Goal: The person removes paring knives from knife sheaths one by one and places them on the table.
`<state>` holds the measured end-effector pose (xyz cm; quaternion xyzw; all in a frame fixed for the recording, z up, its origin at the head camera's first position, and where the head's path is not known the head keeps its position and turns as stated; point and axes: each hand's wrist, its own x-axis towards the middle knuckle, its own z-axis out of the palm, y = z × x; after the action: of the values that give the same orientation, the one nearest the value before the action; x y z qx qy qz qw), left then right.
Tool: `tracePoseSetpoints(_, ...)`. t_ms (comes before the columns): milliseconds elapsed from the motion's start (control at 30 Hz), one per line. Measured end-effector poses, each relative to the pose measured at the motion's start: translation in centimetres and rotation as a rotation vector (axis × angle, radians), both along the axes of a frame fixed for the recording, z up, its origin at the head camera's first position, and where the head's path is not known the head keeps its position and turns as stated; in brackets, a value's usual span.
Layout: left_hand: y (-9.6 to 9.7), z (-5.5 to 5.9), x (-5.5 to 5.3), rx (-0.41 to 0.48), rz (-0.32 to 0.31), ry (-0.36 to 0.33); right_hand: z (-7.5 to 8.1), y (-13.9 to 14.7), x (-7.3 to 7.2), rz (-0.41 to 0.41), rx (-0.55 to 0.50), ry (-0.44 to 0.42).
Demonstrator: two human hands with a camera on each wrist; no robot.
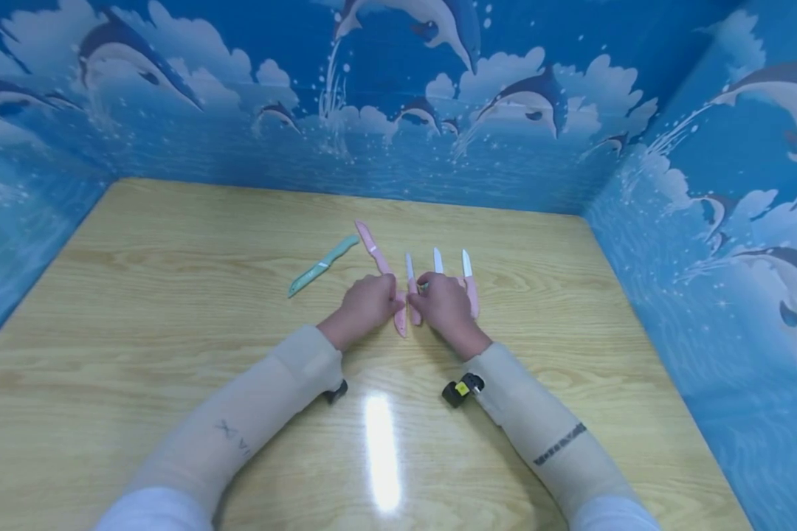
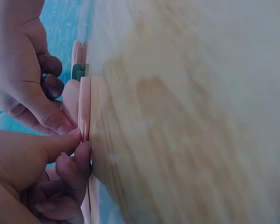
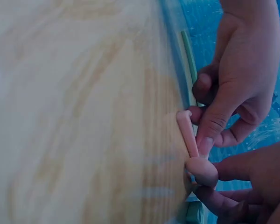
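Note:
My left hand (image 1: 372, 299) pinches the handle of a pink knife (image 1: 376, 253) whose blade part is pink too; it lies slanted on the table. My right hand (image 1: 443, 302) pinches a pink-handled knife (image 1: 414, 306) with a bare pale blade, just right of the first one. In the right wrist view, the rounded handle end (image 3: 203, 171) shows at the right thumb and fingertips. Beneath and beside my right hand lie another bare-bladed knife (image 1: 438, 259), its handle mostly hidden, and a pink-handled knife (image 1: 470, 284). A bit of green (image 2: 78, 71) shows near the right hand.
To the left of my hands, a green knife (image 1: 322, 266) lies slanted on the wooden table (image 1: 173, 354). Blue walls (image 1: 372, 162) with printed dolphins stand along the table's back and sides. A bright light reflection crosses the table in front of my hands.

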<state>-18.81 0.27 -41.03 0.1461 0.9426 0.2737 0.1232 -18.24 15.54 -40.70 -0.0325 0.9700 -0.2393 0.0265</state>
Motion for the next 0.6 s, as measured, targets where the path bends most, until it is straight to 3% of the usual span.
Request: tracePoseSetpoints(600, 0.47, 0.07, -0.38, -0.139, -0.003, 0.015, -0.24, -0.09, -0.01, -0.005, 0.059, 0.024)
